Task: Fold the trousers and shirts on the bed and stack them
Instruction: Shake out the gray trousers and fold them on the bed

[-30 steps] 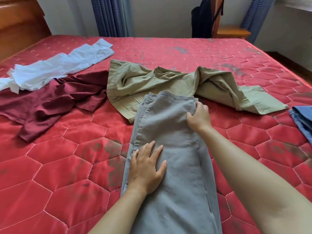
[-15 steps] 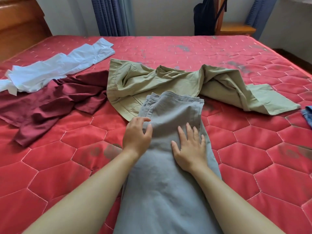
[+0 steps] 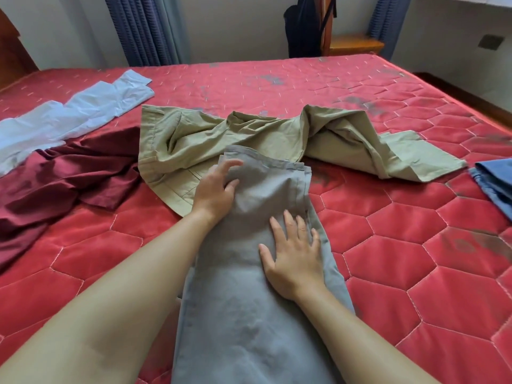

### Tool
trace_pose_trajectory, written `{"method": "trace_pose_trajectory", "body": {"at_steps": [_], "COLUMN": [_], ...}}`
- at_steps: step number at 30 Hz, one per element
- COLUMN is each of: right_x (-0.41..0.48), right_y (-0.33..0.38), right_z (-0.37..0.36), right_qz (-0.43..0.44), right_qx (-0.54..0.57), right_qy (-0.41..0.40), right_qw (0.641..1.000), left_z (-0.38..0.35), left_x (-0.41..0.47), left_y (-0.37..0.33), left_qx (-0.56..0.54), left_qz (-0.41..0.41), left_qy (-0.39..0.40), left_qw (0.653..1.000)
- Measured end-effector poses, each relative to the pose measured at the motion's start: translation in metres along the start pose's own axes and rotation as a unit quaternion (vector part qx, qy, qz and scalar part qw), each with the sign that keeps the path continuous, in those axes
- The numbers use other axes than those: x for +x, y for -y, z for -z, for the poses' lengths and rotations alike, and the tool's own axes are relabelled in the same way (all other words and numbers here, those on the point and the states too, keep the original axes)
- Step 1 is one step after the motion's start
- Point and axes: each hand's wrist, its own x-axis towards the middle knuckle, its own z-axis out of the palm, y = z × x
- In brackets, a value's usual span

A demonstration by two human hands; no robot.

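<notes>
Grey trousers [image 3: 249, 300] lie lengthwise on the red bed [image 3: 415, 245], legs laid together, their far end overlapping crumpled khaki trousers [image 3: 249, 139]. My left hand [image 3: 216, 189] rests on the grey cloth's left edge near the far end, fingers loosely spread and slightly bent. Flat on the grey trousers lower down lies my right hand [image 3: 295, 253], fingers straight. A maroon shirt [image 3: 63, 184] and a white shirt [image 3: 72, 117] lie unfolded at the left.
A blue garment [image 3: 496, 178] lies at the bed's right edge. Beyond the bed stand blue curtains [image 3: 144, 29], a wooden chair [image 3: 352, 42] with a dark bag hanging on it, and a wooden headboard at far left.
My left hand slid from the middle of the grey trousers up to their far left edge. My right hand left the far right corner and came down flat on the middle.
</notes>
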Motion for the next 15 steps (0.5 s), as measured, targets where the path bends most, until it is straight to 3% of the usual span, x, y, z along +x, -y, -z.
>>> {"method": "trace_pose_trajectory", "body": {"at_steps": [2, 6, 10, 15], "right_x": [0.000, 0.001, 0.005, 0.000], "right_y": [0.001, 0.000, -0.001, 0.002], "right_z": [0.000, -0.001, -0.001, 0.018], "right_qz": [0.003, 0.006, 0.009, 0.042], "right_qx": [0.003, 0.004, 0.013, 0.009], "right_qy": [0.003, 0.016, 0.023, 0.083], "right_qw": [1.000, 1.000, 1.000, 0.996], "left_z": [0.000, -0.002, 0.008, 0.046], "left_x": [-0.005, -0.019, -0.063, -0.163], "left_y": [0.003, 0.008, -0.008, -0.019], "left_qx": [0.043, 0.165, 0.190, 0.217], "left_qz": [-0.025, 0.103, 0.013, -0.001], "left_qy": [-0.042, 0.013, 0.024, 0.172], "left_qw": [0.998, 0.981, 0.981, 0.961]}}
